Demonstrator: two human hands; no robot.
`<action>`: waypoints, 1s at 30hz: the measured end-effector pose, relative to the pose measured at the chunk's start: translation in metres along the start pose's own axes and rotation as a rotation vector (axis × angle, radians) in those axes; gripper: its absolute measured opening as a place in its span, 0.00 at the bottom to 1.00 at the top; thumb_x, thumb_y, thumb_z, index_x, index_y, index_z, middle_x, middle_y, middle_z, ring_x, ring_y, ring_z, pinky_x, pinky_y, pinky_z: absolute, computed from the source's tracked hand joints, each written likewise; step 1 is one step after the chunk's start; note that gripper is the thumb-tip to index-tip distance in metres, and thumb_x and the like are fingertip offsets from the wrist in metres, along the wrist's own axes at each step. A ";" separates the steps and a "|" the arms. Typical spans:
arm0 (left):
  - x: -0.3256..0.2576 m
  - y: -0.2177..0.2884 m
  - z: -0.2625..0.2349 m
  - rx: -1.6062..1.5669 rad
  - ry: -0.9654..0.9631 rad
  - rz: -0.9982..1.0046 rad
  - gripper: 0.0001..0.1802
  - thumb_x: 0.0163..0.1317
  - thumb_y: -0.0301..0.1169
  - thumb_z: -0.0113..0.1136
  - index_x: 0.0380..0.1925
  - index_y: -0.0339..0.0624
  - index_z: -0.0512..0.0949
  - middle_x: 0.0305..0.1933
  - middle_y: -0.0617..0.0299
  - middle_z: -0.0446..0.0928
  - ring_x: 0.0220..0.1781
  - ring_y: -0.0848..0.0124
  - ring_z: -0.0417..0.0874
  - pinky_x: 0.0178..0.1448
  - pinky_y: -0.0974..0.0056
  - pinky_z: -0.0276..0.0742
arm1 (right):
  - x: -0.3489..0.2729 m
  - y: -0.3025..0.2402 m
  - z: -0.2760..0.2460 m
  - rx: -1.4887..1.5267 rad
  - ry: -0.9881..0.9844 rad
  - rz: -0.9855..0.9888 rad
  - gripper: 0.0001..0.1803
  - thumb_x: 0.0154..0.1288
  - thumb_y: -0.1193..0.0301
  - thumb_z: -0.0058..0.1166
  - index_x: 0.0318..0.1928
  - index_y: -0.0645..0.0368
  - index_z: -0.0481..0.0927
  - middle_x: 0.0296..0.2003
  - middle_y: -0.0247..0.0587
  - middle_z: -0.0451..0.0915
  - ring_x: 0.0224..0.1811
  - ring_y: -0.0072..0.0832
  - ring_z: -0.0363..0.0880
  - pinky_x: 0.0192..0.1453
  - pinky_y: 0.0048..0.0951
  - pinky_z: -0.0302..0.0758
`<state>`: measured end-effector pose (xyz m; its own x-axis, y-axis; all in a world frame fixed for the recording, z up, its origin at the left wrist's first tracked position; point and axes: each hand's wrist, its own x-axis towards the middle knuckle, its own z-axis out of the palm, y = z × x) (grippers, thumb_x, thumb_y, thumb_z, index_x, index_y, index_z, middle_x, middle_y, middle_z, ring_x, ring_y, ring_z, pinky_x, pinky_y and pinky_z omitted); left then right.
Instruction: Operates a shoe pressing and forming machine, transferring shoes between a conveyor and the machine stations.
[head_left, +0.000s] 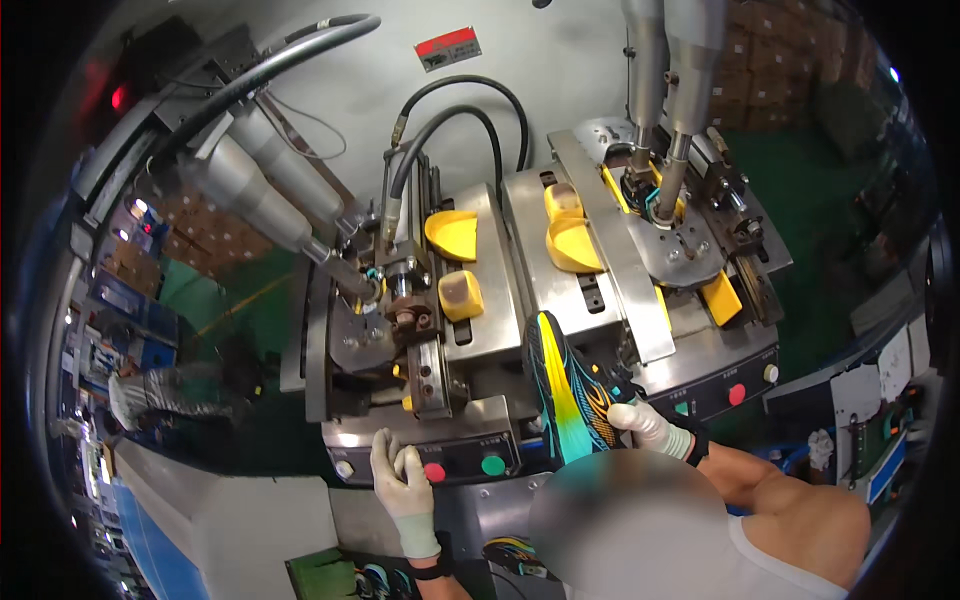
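Note:
My right hand (650, 428), in a white glove, grips a sports shoe (566, 400) by its side. The shoe is dark, with a yellow-to-teal stripe and orange markings, and stands toe-up in front of the press machine. My left hand (402, 480), also gloved, hovers empty by the left control panel, its fingers loosely bent and apart. Next to it on that panel are a red button (434, 473) and a green button (493, 465). Yellow moulded blocks (461, 295) and a yellow curved pad (452, 236) sit on the metal plates beyond.
Metal cylinders (250, 190) angle in at the left, with more at the upper right. Black hoses (480, 85) loop over the plates. The right panel carries another red button (736, 395). Low down lie another colourful shoe (515, 553) and a green box (322, 574). A person (165, 395) is far left.

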<state>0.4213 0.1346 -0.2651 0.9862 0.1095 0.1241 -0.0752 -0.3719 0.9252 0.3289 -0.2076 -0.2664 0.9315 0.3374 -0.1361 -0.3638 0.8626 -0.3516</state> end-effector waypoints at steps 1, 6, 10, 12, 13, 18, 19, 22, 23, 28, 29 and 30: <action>-0.009 -0.010 -0.004 -0.028 0.012 -0.019 0.31 0.78 0.24 0.56 0.77 0.24 0.63 0.75 0.41 0.74 0.75 0.54 0.78 0.78 0.57 0.73 | -0.003 0.002 0.007 -0.070 0.032 -0.019 0.41 0.71 0.57 0.69 0.77 0.62 0.69 0.69 0.47 0.80 0.68 0.37 0.83 0.73 0.43 0.80; -0.073 -0.075 -0.042 0.055 0.087 -0.166 0.29 0.79 0.27 0.57 0.76 0.28 0.66 0.73 0.41 0.75 0.72 0.57 0.81 0.76 0.57 0.75 | -0.029 0.005 0.012 -0.082 0.159 0.025 0.51 0.64 0.51 0.75 0.77 0.67 0.68 0.71 0.57 0.78 0.69 0.46 0.82 0.75 0.48 0.79; -0.193 -0.196 -0.073 0.174 0.259 -0.449 0.32 0.75 0.31 0.64 0.73 0.24 0.68 0.73 0.36 0.74 0.71 0.50 0.80 0.75 0.52 0.76 | -0.037 0.015 0.012 -0.246 0.199 -0.034 0.45 0.68 0.55 0.71 0.76 0.67 0.69 0.69 0.57 0.80 0.69 0.47 0.82 0.74 0.51 0.80; -0.248 -0.219 -0.050 0.594 0.192 -0.391 0.39 0.63 0.36 0.73 0.68 0.24 0.71 0.65 0.34 0.77 0.68 0.42 0.78 0.74 0.46 0.74 | -0.039 0.023 0.005 -0.329 0.240 -0.019 0.45 0.69 0.53 0.70 0.76 0.67 0.69 0.68 0.57 0.80 0.68 0.47 0.83 0.74 0.50 0.80; -0.272 -0.229 -0.028 0.452 0.186 -0.515 0.39 0.61 0.36 0.74 0.67 0.25 0.71 0.65 0.34 0.75 0.70 0.40 0.76 0.75 0.45 0.72 | -0.040 0.026 0.000 -0.409 0.303 -0.060 0.44 0.69 0.52 0.69 0.76 0.67 0.70 0.68 0.57 0.80 0.67 0.47 0.84 0.73 0.49 0.81; -0.301 -0.258 0.030 0.378 0.162 -0.632 0.43 0.57 0.27 0.69 0.75 0.44 0.66 0.79 0.32 0.59 0.75 0.33 0.71 0.76 0.44 0.74 | -0.042 0.040 -0.012 -0.442 0.347 -0.108 0.35 0.73 0.53 0.66 0.71 0.62 0.75 0.62 0.47 0.85 0.61 0.39 0.87 0.68 0.44 0.84; -0.299 -0.262 0.032 0.400 0.151 -0.620 0.42 0.57 0.27 0.69 0.75 0.44 0.67 0.79 0.32 0.59 0.74 0.32 0.72 0.75 0.43 0.75 | -0.038 0.042 -0.009 -0.442 0.310 -0.087 0.32 0.76 0.55 0.65 0.70 0.60 0.76 0.60 0.44 0.86 0.60 0.36 0.88 0.66 0.42 0.85; -0.282 -0.263 0.033 0.405 0.090 -0.626 0.41 0.58 0.27 0.68 0.73 0.43 0.67 0.78 0.31 0.60 0.71 0.29 0.73 0.73 0.41 0.76 | -0.025 0.053 0.006 -0.473 0.289 -0.115 0.31 0.76 0.55 0.65 0.70 0.60 0.76 0.59 0.42 0.87 0.58 0.35 0.88 0.64 0.41 0.86; -0.281 -0.261 0.025 0.375 0.067 -0.597 0.41 0.60 0.29 0.68 0.74 0.44 0.66 0.77 0.30 0.60 0.69 0.28 0.74 0.73 0.41 0.76 | -0.022 0.055 0.004 -0.480 0.275 -0.114 0.30 0.75 0.54 0.66 0.68 0.59 0.78 0.58 0.41 0.87 0.57 0.35 0.89 0.64 0.41 0.86; -0.202 -0.173 -0.028 0.374 0.106 -0.279 0.32 0.69 0.34 0.69 0.69 0.29 0.73 0.64 0.36 0.78 0.70 0.40 0.78 0.77 0.47 0.74 | -0.007 0.044 0.017 -0.469 0.209 -0.034 0.41 0.69 0.49 0.70 0.72 0.63 0.74 0.61 0.47 0.85 0.61 0.42 0.86 0.68 0.45 0.83; -0.179 -0.140 -0.039 0.237 0.154 -0.267 0.31 0.72 0.31 0.66 0.70 0.28 0.71 0.67 0.37 0.77 0.72 0.44 0.78 0.77 0.49 0.74 | 0.003 0.045 0.008 -0.349 0.134 0.029 0.40 0.69 0.51 0.71 0.72 0.63 0.74 0.62 0.47 0.85 0.62 0.41 0.86 0.69 0.44 0.83; -0.160 -0.111 -0.052 0.105 0.198 -0.270 0.29 0.74 0.29 0.64 0.71 0.28 0.70 0.70 0.38 0.76 0.73 0.49 0.79 0.78 0.51 0.73 | 0.013 0.048 0.026 -0.298 0.127 0.043 0.39 0.68 0.55 0.72 0.71 0.63 0.75 0.63 0.47 0.85 0.62 0.40 0.86 0.69 0.44 0.82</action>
<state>0.2644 0.2066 -0.3692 0.9198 0.3900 -0.0437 0.2106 -0.3965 0.8936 0.3234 -0.1523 -0.2610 0.9149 0.3048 -0.2648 -0.4037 0.6939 -0.5962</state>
